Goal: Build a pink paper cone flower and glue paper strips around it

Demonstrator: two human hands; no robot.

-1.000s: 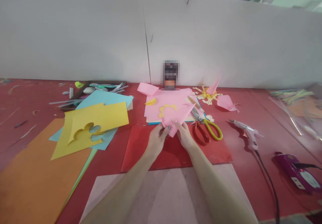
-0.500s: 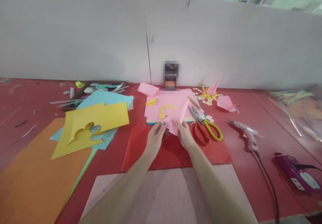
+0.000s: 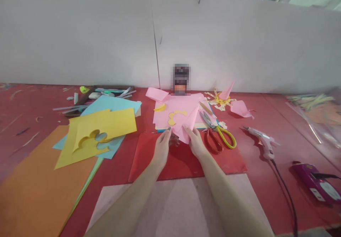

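Both hands are pinching a folded pink paper piece betw. them: left hand gripping its left edge, right hand its right edge, over a red sheet. Scissors are lying just right of the right hand; glue gun farther right.

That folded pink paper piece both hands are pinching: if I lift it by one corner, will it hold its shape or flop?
The folded pink paper piece will probably flop: it is a thin sheet, already bending between the left hand and right hand. It looks very light, so a nudge would likely slide it across the red sheet. The creases may add slight stiffness.
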